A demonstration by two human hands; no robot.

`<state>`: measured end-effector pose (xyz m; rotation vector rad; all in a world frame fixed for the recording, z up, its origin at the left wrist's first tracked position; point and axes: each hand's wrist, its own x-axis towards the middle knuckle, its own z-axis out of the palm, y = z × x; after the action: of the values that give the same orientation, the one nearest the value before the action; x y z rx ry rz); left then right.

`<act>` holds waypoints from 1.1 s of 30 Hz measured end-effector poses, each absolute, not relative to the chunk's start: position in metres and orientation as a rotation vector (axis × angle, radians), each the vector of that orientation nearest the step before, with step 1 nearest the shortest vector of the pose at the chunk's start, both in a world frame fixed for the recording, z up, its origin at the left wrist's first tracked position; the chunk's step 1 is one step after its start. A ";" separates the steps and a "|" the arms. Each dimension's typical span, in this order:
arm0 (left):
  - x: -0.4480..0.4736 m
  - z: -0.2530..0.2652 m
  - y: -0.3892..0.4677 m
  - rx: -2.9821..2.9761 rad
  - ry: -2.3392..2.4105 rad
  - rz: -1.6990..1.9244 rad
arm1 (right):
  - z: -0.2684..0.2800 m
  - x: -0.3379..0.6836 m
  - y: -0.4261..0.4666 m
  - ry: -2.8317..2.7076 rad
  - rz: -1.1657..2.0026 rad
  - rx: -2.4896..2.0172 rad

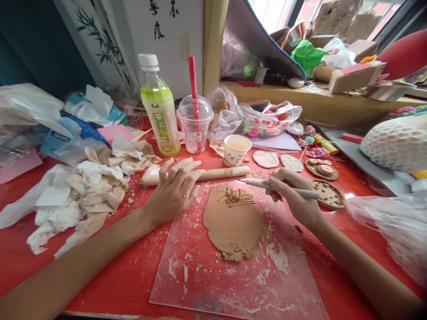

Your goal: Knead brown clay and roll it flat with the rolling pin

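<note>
A flattened slab of brown clay (233, 231) lies on a clear sheet (180, 271), with several scratched lines near its top edge. My right hand (293, 191) grips a slim grey clay tool (305, 194), whose pale tip points left above the slab's upper edge. Behind the slab lies a wooden rolling pin (223, 173). My left hand (175, 189) lies over the pin's left part, fingers stretched out and slightly spread; whether the palm presses on it I cannot tell. Clay crumbs and smears dot the sheet around the slab.
Crumpled tissues (90, 191) lie on the left of the red table (133, 275). A drink bottle (160, 111), a plastic cup with a red straw (195, 122) and a paper cup (235, 153) stand behind the pin. Decorated clay discs (328, 194) and a plastic bag (390, 231) are at right.
</note>
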<state>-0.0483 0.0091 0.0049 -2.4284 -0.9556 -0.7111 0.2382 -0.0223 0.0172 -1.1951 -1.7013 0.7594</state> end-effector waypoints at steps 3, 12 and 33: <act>-0.048 0.005 0.009 -2.423 -0.951 -0.700 | 0.016 0.235 -0.023 -1.873 0.746 -1.256; -0.049 0.005 0.009 -2.425 -0.960 -0.695 | 0.015 0.237 -0.029 -1.780 0.811 -1.194; -0.049 0.004 0.009 -2.487 -0.996 -0.735 | 0.021 0.238 -0.034 -2.024 0.627 -1.220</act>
<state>-0.0491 0.0091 0.0042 -2.4874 -0.9956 -0.7346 0.2375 -0.0340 0.0207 -1.2200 -2.0235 0.6266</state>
